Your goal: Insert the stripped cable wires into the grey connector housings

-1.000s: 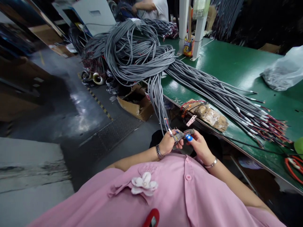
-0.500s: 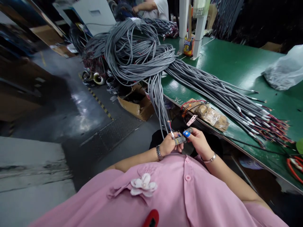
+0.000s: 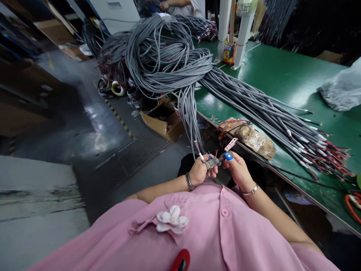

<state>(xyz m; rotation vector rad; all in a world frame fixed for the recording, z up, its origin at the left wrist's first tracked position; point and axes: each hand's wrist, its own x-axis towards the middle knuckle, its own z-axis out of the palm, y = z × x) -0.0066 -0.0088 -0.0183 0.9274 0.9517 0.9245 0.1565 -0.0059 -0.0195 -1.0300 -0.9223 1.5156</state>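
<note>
A: Left hand [image 3: 199, 171] is closed around the end of one grey cable [image 3: 189, 124], which hangs off the edge of the green surface [image 3: 282, 75] from the big coil [image 3: 163, 56]. The stripped end sits at the fingers, coloured wires [image 3: 197, 145] fanning out just above the fist.

B: And the right hand [image 3: 239, 171]?

A: Pinched shut on a few of those thin wires, thumb and forefinger together. A blue cap [image 3: 228, 156] covers one fingertip; what it is exactly, too small to tell. Between the two hands is a short greyish piece [image 3: 212, 162], possibly a sleeve or tape wrap; I cannot tell which.

B: What makes this step go well, by your reading?

A: My judgement: keep the left grip close to the stripped end so the jacket does not twist, and separate one wire at a time with the right. The cable's weight pulls downward, so the left hand has to carry it or the fine strands take the strain.

B: Anything nearby to watch?

A: A taped brown bundle [image 3: 251, 137] with a small pink tag [image 3: 230, 144] lies at the surface edge, just beyond the hands. More cables with bared ends [image 3: 324, 150] lie spread to the right. Another person's arm [image 3: 172, 3] shows at the far end, well apart.
</note>
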